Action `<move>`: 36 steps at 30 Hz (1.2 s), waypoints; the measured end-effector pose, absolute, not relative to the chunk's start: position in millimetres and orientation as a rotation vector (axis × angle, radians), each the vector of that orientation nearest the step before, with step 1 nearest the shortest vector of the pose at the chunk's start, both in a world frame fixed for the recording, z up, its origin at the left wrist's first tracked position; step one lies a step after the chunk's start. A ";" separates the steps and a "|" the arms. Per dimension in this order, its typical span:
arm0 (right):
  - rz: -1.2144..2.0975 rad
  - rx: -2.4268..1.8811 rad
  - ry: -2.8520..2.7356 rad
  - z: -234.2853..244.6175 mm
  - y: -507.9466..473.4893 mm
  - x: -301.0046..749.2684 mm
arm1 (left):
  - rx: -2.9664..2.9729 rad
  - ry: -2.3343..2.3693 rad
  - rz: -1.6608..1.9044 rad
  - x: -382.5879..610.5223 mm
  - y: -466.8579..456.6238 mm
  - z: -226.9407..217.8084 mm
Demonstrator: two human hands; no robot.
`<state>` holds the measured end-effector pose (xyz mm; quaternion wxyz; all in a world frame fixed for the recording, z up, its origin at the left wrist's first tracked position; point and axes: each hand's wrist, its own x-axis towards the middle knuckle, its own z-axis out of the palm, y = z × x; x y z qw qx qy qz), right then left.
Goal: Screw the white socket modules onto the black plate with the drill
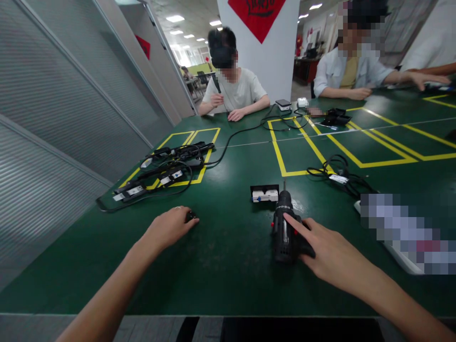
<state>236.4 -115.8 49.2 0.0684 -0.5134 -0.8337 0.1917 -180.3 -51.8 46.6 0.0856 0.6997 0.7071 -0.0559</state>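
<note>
A black electric screwdriver (284, 227) lies on the green table (228, 266), its bit pointing away from me. My right hand (329, 254) rests against its right side, fingers around the grip and the forefinger stretched over the body. My left hand (170, 227) lies on the table to the left, fingers curled over a small black part (191, 217). A small black holder with a white block (264, 194) sits just beyond the screwdriver's tip.
Black cables and power strips (167, 168) lie at the far left inside yellow floor-tape boxes. A coiled black cable (338, 175) lies at the right. Two people sit at the far edge. A blurred flat object (406, 232) lies at my right.
</note>
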 end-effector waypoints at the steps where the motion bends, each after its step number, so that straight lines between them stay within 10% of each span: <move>1: 0.551 -1.542 -2.519 48.8 -116.9 235.5 | 2.039 2.189 -0.182 -183.7 -55.9 43.4; 14: 0.359 -1.601 -2.500 45.9 -124.2 229.4 | 1.930 2.443 0.000 -156.5 -66.9 54.7; 25: 0.304 -1.500 -2.537 99.1 -109.7 228.8 | 2.687 1.243 0.556 -30.5 -1.4 35.4; 36: -0.032 -1.612 -2.457 71.8 -56.7 151.0 | 2.300 1.150 0.913 -46.7 -7.5 30.5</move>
